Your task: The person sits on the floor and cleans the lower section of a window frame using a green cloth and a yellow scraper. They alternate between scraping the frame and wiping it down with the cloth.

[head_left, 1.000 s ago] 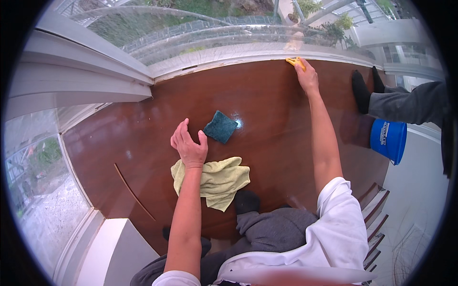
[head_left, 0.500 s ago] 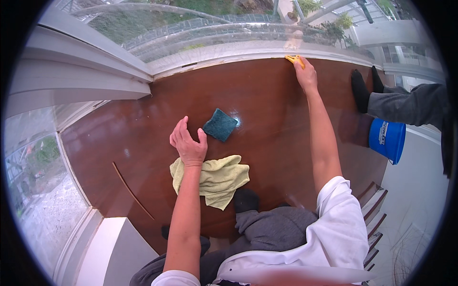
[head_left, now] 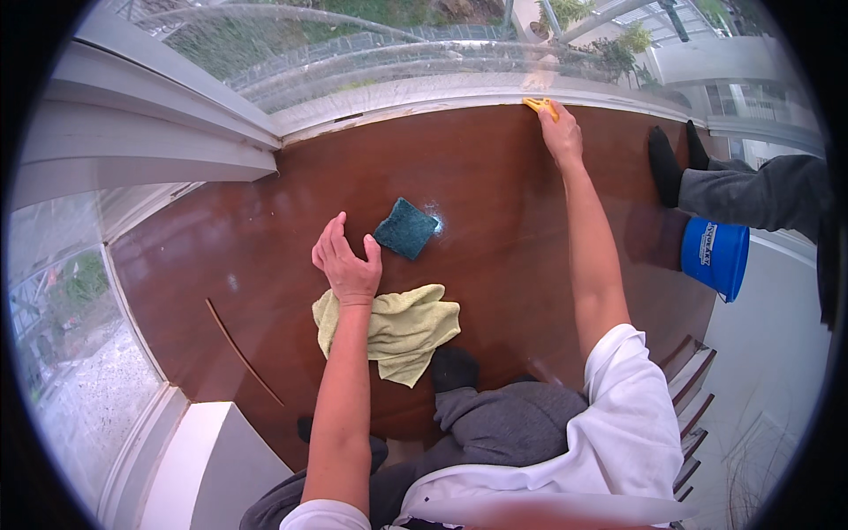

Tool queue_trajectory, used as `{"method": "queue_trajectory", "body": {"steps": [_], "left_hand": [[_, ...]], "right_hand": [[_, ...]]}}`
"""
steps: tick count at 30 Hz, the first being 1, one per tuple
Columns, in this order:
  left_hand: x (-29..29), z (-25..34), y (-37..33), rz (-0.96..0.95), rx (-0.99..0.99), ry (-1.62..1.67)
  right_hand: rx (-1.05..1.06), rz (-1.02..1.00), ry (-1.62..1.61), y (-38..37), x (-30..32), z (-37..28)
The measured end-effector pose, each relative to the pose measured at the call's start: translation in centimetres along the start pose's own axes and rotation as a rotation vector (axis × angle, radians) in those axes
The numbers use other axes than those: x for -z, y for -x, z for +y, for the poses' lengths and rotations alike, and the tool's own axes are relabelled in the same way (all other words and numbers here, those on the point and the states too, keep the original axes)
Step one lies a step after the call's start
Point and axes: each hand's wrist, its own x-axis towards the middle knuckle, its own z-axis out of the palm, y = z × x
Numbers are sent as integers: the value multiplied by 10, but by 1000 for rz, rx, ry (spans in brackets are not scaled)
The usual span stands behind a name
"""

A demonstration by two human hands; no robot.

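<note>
My right hand reaches far forward, closed around a small yellow hand tool. The tool's tip meets the white bottom edge of the window frame, where it joins the floor; its exact kind is too small to tell. My left hand rests on the brown wooden floor, fingers spread, with nothing in it. Just right of its thumb lies a dark green scouring pad. A crumpled pale yellow cloth lies under my left wrist, in front of my knees.
A blue bucket stands at the right, beside another person's leg and dark-socked feet. One thin brown strip lies on the floor at the left. Glass panes border the far and left sides. Stair-like wooden slats are at the lower right.
My right hand has slid slightly left along the window frame's bottom edge with the yellow tool. The left hand stays in place on the floor.
</note>
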Motion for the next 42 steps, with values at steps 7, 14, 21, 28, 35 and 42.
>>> {"method": "queue_trajectory", "body": {"steps": [7,14,21,28,35,42], "left_hand": [[-4,-2,5,2,8,28],[12,1,-7,-63,38,296],[65,33,3,-92,720,1326],[141,-65,8,-12,1060,858],[163,-131,40,-343,1325,629],[166,-89,18,-104,617,-378]], "right_hand": [[-23,-5,-98,9,3,-11],[-25,-483,-898,147,-12,-84],[896,-384,-748,266,-40,-134],[1204,-510,-308,339,-34,-85],[1042,-1256,-699,311,-46,-46],[-151,-583,-1697,180,88,35]]}}
